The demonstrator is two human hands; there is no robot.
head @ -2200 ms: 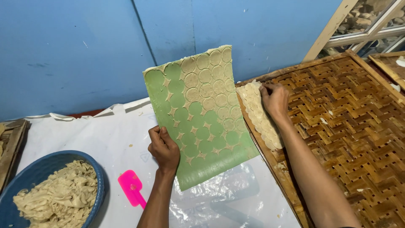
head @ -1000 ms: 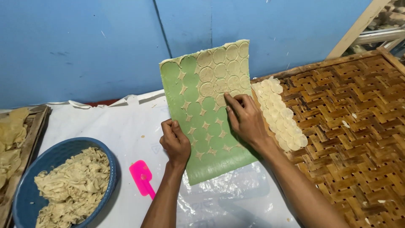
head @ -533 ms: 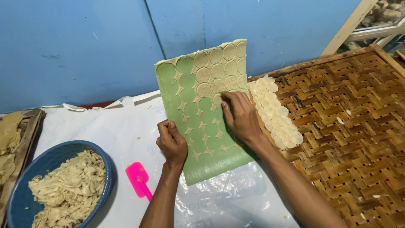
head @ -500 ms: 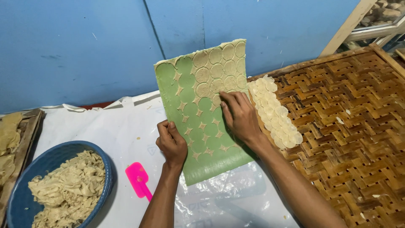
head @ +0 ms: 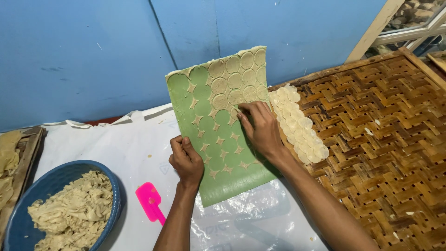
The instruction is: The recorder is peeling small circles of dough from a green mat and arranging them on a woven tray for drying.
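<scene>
- The green mat [head: 218,139] stands tilted above the desk [head: 116,139], its upper part covered by a pale dough sheet [head: 237,76] cut into round discs, the lower part showing bare green circles with small star-shaped scraps between
- My left hand [head: 186,160] is closed around the mat's left edge
- My right hand [head: 261,128] lies on the mat's face, fingers bent at a disc near the middle
- Cut dough rounds [head: 297,123] lie overlapping in a row on the woven bamboo tray [head: 385,139] just right of the mat
- White plastic covers the desk; a pink scraper [head: 151,200] and a blue basket [head: 114,195] of dough scraps sit left, a blue wall [head: 83,51] behind
</scene>
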